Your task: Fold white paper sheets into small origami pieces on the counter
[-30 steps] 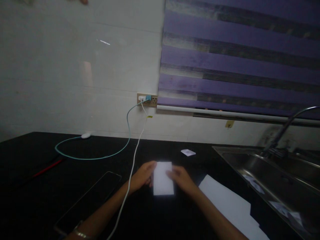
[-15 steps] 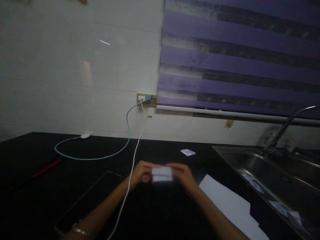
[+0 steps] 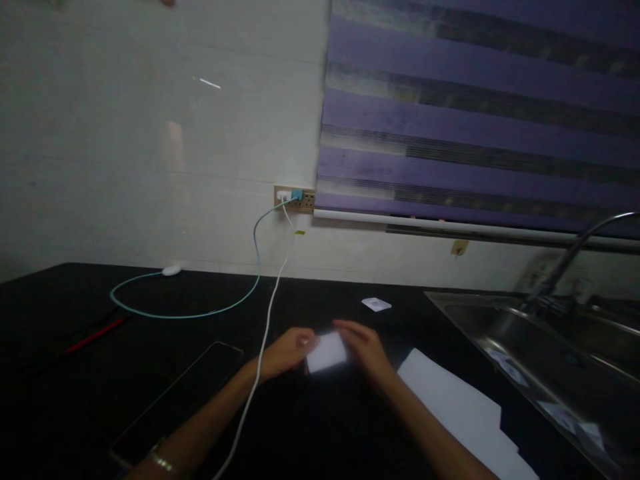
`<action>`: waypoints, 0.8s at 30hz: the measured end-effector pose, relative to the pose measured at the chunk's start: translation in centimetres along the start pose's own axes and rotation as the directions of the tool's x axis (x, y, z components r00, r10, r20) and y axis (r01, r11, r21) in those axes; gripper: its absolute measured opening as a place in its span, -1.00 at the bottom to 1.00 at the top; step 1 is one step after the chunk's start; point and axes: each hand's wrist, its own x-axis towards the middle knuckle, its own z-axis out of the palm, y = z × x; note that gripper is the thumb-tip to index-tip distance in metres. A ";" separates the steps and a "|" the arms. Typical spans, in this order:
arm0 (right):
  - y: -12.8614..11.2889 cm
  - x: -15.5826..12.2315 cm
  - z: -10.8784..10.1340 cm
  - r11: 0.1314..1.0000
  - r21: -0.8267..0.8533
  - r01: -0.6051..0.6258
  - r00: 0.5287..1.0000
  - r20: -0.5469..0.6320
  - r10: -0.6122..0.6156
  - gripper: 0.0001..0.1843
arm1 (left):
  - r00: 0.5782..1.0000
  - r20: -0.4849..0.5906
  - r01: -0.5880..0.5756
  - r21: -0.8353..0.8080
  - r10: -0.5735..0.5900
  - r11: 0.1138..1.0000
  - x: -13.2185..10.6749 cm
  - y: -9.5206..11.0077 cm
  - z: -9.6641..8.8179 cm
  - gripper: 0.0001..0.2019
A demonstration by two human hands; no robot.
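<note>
A small folded white paper (image 3: pixel 327 351) lies between my two hands, just above the black countertop (image 3: pixel 75 413). My left hand (image 3: pixel 285 353) pinches its left edge with thumb and fingers. My right hand (image 3: pixel 364 347) covers and grips its right edge. The paper looks about half as tall as before. A larger white sheet (image 3: pixel 457 410) lies flat to the right of my right forearm.
A dark phone (image 3: pixel 175 400) lies flat at the left, with a white cable (image 3: pixel 265 333) running past it to a wall socket (image 3: pixel 295 198). A teal cable (image 3: pixel 200 313) loops behind it. A steel sink (image 3: pixel 540 373) with a tap is at the right. A small paper scrap (image 3: pixel 376 305) lies further back.
The white paper was flat and upright a second ago; both hands folded it down, and it is now a smaller, slightly tilted piece held between them.
</note>
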 end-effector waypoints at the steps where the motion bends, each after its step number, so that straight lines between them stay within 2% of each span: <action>1: 0.0 -0.1 0.0 0.999 0.013 -0.034 0.999 0.012 0.034 -0.64 | 1.000 -0.018 -0.014 0.015 0.014 1.000 0.0 0.0 0.1 -0.56; 5: -0.6 -0.6 0.4 0.997 -0.006 -0.080 0.981 0.177 0.080 -0.56 | 0.997 -0.067 -0.021 0.038 0.023 0.999 0.0 0.2 0.3 -0.55; 8: -0.9 -0.8 0.6 0.998 -0.011 -0.062 0.971 0.231 0.062 -0.56 | 0.996 -0.076 -0.039 0.074 0.044 0.997 0.0 0.3 0.5 -0.55; 11: -0.8 -0.7 0.7 0.999 -0.007 -0.049 0.980 0.194 0.050 -0.56 | 0.997 -0.061 -0.043 0.064 0.047 0.997 -0.1 0.5 0.5 -0.55; 16: -0.3 -0.2 0.5 0.999 0.033 -0.039 0.995 0.095 0.036 -0.52 | 0.999 0.050 -0.023 0.099 0.018 0.995 -0.5 1.4 0.5 -0.52; 20: 0.4 0.0 0.3 0.999 0.049 -0.017 0.994 0.109 0.012 -0.51 | 0.998 0.060 0.009 0.144 -0.018 0.990 -0.6 1.6 0.6 -0.48; 24: 0.8 0.1 0.2 0.999 0.050 0.002 0.992 0.126 -0.008 -0.52 | 0.997 0.082 -0.022 0.129 0.012 0.991 -0.6 1.1 0.5 -0.50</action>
